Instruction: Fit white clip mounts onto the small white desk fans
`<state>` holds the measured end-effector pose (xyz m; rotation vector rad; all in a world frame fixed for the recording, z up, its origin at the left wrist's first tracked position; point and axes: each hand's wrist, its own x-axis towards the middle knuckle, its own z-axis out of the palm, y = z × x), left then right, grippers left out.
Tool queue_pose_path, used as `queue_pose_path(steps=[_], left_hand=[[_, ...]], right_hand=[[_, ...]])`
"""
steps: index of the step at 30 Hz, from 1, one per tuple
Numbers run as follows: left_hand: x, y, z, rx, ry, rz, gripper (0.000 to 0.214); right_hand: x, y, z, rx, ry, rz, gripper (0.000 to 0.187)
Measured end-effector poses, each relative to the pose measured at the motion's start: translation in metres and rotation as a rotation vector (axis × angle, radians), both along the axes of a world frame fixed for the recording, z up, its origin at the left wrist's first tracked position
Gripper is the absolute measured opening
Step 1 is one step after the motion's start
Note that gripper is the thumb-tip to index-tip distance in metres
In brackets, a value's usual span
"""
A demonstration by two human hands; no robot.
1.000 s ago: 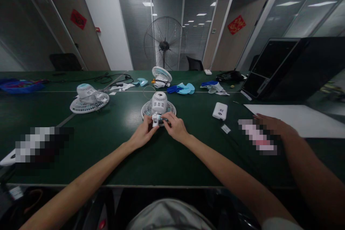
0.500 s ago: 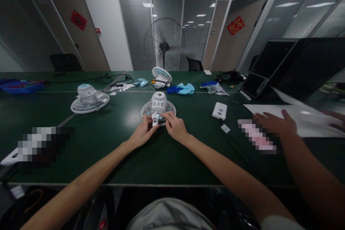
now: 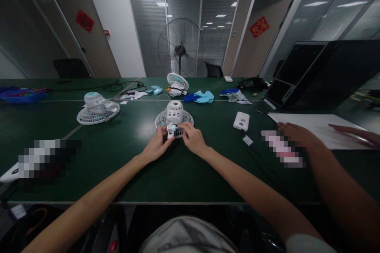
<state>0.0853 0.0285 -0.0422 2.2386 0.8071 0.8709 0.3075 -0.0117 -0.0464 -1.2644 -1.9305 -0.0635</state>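
Note:
Face down on the green table in front of me lies a small white electric fan [image 3: 174, 112], its rounded motor housing pointing up. My left hand [image 3: 158, 141] is closed around the fan's white neck bracket [image 3: 170, 131] at the near side. Against a light blue knob on the bracket's right side, the fingertips of my right hand [image 3: 193, 137] are pinched. The fingers partly cover the knob and the grille's near edge.
Another white fan [image 3: 97, 108] lies at left, a third [image 3: 177, 84] farther back. Light blue fan blades [image 3: 204, 97] and blue-white gloves [image 3: 233, 94] sit behind. A white power bank [image 3: 241, 121] is at right, near a co-worker's hand [image 3: 297, 134] on white paper [image 3: 320, 120].
My hands stay at the fan's bracket with hardly any shift. At right, the co-worker's raised sheet has come down flat, with a blurred hand sweeping over it.

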Motion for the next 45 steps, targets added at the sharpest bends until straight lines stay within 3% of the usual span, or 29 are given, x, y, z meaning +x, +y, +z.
queue_pose_path(steps=[19,31,45], left_hand=[[-0.0020,-0.0008,0.0023,-0.001,-0.002,0.011,0.031],[-0.0013,0.0019,-0.0006,0.039,-0.001,0.012,0.029],[-0.0026,0.0023,-0.0009,0.034,0.023,0.020,0.032]], right_hand=[[0.0014,-0.0072,0.0007,0.031,0.082,0.144,0.042],[0.0001,-0.0024,-0.0008,0.001,0.071,0.085,0.050],[0.0013,-0.0013,-0.0015,-0.004,0.085,0.135,0.037]])
